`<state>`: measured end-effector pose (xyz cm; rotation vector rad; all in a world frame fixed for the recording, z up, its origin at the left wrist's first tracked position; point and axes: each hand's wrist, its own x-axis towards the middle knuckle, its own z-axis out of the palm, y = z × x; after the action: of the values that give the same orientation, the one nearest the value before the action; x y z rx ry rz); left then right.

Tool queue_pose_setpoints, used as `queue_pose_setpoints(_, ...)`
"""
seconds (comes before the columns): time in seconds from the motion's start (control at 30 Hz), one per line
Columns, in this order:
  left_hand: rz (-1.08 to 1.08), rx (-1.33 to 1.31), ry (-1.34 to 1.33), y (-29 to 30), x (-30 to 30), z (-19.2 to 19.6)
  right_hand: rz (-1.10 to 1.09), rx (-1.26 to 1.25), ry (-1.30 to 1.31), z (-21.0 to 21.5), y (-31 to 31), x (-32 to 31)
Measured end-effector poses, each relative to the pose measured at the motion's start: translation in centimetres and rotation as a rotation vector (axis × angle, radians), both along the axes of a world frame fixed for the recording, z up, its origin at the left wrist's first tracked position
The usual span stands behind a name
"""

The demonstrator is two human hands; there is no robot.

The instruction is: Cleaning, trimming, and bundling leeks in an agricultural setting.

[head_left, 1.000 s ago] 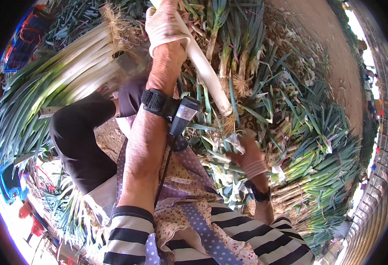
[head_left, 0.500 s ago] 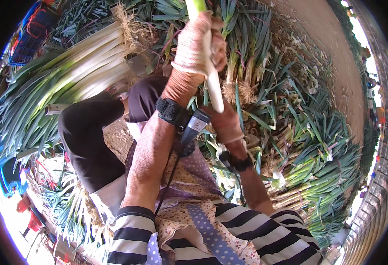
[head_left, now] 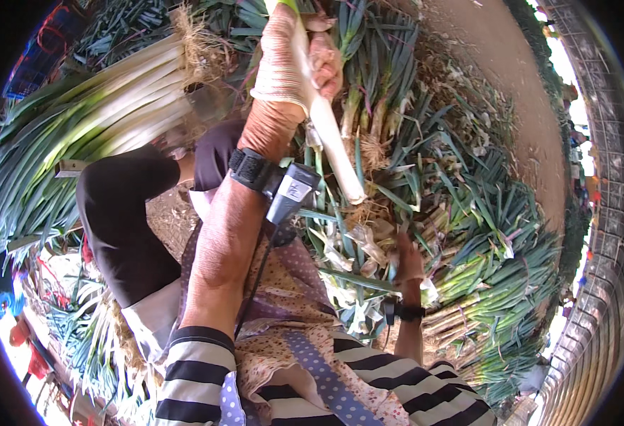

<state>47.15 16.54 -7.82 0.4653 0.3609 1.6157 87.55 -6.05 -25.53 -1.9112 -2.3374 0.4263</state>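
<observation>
White leek (head_left: pixel 335 145) gripped in the left hand (head_left: pixel 282 60), its pale end slanting nearer and to the right.
The left hand, in a pale glove, is closed around the shaft near the green part at the far side; the right hand (head_left: pixel 407 263) is blurred, nearer and to the right, and how far open it is or whether it holds anything cannot be told. Rooted leeks (head_left: pixel 379 85) lie just right of the left hand, a large leek bundle (head_left: pixel 106 106) far left, and a leek heap (head_left: pixel 493 273) to the right.
</observation>
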Motion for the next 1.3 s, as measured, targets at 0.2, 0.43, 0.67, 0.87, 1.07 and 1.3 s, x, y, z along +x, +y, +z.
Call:
queue_pose_setpoints(0.2,0.169,-0.215,0.074,1.2,1.0,0.0,-0.187,0.211,0.749,16.8,10.2,-16.8)
queue_pose_setpoints(0.43,0.346,-0.427,0.145,1.0,1.0,-0.7,-0.14,0.447,0.502,10.7,14.5,-24.3)
queue_pose_setpoints(0.67,0.209,-0.075,0.142,0.7,-1.6,-0.8,-0.539,-0.252,0.358,6.7,17.0,-19.8)
queue_pose_setpoints(0.87,-0.067,0.033,0.024,0.6,0.0,0.2,-0.384,0.02,0.914,12.0,14.1,-19.1)
queue_pose_setpoints(1.07,-0.157,0.075,-0.075,0.4,0.4,0.0,0.271,0.178,0.714,14.5,14.8,-22.9)
queue_pose_setpoints(1.3,-0.152,0.062,-0.118,1.0,-1.1,-0.1,-0.301,0.012,0.933,13.5,11.1,-21.0)
